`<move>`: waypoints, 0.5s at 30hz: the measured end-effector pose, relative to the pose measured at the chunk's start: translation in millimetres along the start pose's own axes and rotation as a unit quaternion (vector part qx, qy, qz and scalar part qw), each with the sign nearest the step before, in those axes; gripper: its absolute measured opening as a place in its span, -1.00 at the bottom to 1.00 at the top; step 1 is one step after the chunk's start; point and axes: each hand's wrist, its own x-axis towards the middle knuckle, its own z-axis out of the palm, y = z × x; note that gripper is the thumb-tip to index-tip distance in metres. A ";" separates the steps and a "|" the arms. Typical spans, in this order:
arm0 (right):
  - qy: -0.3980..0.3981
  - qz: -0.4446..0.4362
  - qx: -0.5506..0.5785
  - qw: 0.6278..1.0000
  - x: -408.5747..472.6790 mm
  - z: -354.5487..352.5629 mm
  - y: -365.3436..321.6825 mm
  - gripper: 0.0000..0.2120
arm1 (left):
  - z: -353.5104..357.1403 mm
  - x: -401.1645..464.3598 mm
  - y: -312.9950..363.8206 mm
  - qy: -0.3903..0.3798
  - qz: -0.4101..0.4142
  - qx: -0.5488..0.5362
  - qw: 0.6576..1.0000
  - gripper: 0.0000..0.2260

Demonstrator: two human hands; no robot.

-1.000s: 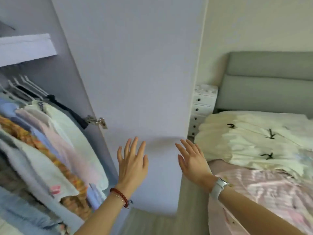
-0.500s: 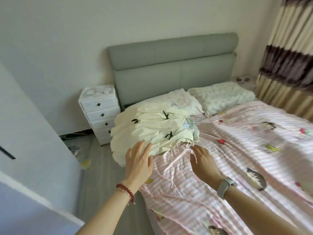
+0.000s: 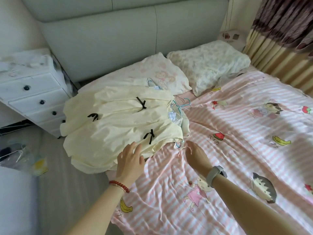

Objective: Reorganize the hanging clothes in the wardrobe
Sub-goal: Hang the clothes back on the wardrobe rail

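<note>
Now both my hands hover flat-fingered and empty: my left hand (image 3: 129, 162) over the near hem of the yellow garment pile (image 3: 118, 126), my right hand (image 3: 196, 156) beside it above the striped bedsheet (image 3: 237, 150).

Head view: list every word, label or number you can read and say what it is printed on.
"スイカ": on the pink striped bedsheet, beside the printed watermelon slice.
"ナナ": on the same sheet, under the printed banana near the left forearm; anything before it is hidden in a fold.
Katakana beside the right-hand banana: too blurred to read.
Cream garment and white drawer unit: no text visible.
</note>
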 end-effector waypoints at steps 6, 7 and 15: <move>-0.028 0.101 0.047 0.993 128.3 44.3 24.9 -0.80 | 74.4 95.5 -29.8 -0.080 -0.019 -0.001 0.997 -0.52; -0.034 0.108 0.041 0.993 143.1 50.2 29.5 -0.84 | 84.8 105.6 -31.7 -0.094 -0.014 0.002 0.995 -0.51; 0.007 0.242 0.310 0.919 214.7 65.7 23.2 -0.55 | 132.5 127.9 -36.9 -0.163 0.045 0.055 0.984 -0.41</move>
